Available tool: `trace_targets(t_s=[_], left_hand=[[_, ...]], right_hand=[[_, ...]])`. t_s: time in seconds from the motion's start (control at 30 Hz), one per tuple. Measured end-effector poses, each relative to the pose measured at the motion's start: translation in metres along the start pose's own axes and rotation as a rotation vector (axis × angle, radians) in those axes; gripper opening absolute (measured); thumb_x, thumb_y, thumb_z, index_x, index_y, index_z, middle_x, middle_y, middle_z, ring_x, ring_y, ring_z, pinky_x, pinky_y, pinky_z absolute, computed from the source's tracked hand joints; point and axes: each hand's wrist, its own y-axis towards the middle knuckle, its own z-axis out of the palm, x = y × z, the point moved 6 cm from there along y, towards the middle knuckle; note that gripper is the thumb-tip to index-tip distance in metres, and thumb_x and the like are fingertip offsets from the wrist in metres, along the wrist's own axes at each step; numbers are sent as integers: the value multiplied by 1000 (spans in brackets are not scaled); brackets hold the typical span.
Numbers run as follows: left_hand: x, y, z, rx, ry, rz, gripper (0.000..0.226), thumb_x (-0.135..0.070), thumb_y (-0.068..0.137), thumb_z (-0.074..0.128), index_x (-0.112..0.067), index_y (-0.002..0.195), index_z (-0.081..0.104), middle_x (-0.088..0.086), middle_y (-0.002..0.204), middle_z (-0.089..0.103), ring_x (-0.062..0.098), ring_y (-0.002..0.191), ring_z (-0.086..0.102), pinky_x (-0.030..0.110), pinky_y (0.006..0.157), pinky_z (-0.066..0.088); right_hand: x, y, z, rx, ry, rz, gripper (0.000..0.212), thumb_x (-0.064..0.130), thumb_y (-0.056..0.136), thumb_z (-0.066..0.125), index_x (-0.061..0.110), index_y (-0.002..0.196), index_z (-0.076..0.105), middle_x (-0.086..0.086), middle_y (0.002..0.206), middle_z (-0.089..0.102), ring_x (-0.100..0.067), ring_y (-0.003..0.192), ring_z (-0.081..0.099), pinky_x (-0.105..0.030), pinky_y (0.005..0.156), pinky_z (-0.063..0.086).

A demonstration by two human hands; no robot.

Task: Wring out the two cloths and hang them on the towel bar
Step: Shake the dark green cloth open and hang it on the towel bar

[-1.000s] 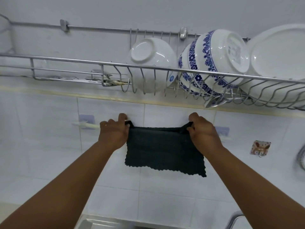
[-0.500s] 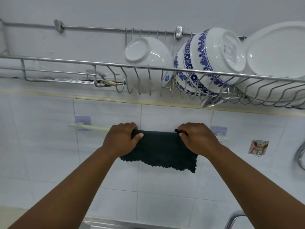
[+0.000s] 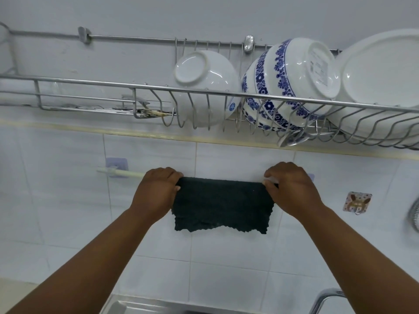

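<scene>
Partly hidden towel bar [image 3: 127, 173]; both hands' fingers pinch the dark cloth [image 3: 222, 202].

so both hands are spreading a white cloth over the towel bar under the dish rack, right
Not quite: the cloth is dark green, not white. The head view shows the left hand and right hand gripping its top corners over the towel bar, below the dish rack.

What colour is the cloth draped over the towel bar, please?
Very dark green, almost black: the cloth, in the head view.
</scene>
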Motion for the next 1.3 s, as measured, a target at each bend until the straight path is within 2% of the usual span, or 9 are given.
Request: trace_targets(t_s=[0.1, 0.23, 0.3, 0.4, 0.53, 0.67, 0.93, 1.1, 1.3], left_hand=[[-4, -4, -1, -10, -94, -45, 36, -27, 91, 52, -13, 123, 58, 9, 127, 63, 29, 114, 58, 42, 100, 45], [-7, -9, 13, 74, -75, -1, 55, -27, 96, 48, -18, 146, 30, 5, 150, 42, 25, 139, 37, 37, 117, 15], [-4, -12, 16, 71, 20, 72, 54, -25, 96, 47, -16, 146, 31, 6, 151, 41, 24, 139, 38, 37, 118, 10], [12, -20, 19, 85, 86, 56, 55, -28, 93, 40, -13, 146, 32, 8, 150, 42, 25, 139, 38, 42, 119, 16], [37, -30, 23, 104, 147, 2, 59, -33, 92, 36, -11, 146, 29, 10, 152, 38, 29, 143, 30, 46, 119, 18], [57, -31, 23, 139, 255, -40, 63, -35, 90, 37, -5, 144, 33, 16, 151, 38, 36, 145, 21, 53, 119, 11], [73, -32, 30, 205, 274, -117, 75, -31, 84, 64, -6, 146, 30, 15, 154, 34, 37, 146, 14, 43, 116, -16], [81, -32, 30, 216, 217, -212, 85, -35, 83, 67, -7, 149, 20, 15, 158, 22, 39, 146, 12, 60, 115, 14], [80, -37, -4, -58, 4, -331, 79, -41, 90, 56, -6, 149, 17, 14, 159, 18, 32, 147, 15, 53, 117, 18]], right_hand=[[-5, -18, 6, 59, -40, 14, 16, 26, 89, 61, 14, 91, 72, -4, 87, 71, -23, 79, 61, -35, 75, 50], [5, -33, 18, 38, -125, 23, 28, 24, 84, 65, 7, 106, 69, -10, 99, 73, -29, 90, 66, -39, 88, 53], [12, -37, 26, 40, -150, 9, 44, 26, 82, 68, 4, 119, 63, -13, 115, 69, -31, 106, 63, -42, 97, 48], [20, -40, 36, 61, -191, -21, 60, 30, 81, 68, 2, 131, 52, -14, 131, 60, -33, 126, 52, -44, 107, 39], [40, -39, 52, 165, -219, -62, 76, 37, 85, 61, 3, 146, 30, -14, 153, 35, -34, 145, 21, -47, 118, 22], [60, -34, 64, 271, -189, -93, 82, 41, 92, 49, 7, 152, 5, -11, 162, 6, -31, 148, -9, -48, 121, 3], [80, -24, 77, 350, -165, -59, 84, 41, 94, 47, 9, 151, -6, -11, 162, -7, -30, 146, -18, -49, 121, 0], [82, -12, 72, 354, -128, -91, 84, 42, 94, 45, 11, 151, -8, -8, 161, -12, -28, 146, -21, -48, 121, -2], [85, 20, 21, 113, 114, -102, 73, 37, 97, 46, 11, 152, 6, -3, 162, 3, -18, 149, -9, -35, 122, 8]])
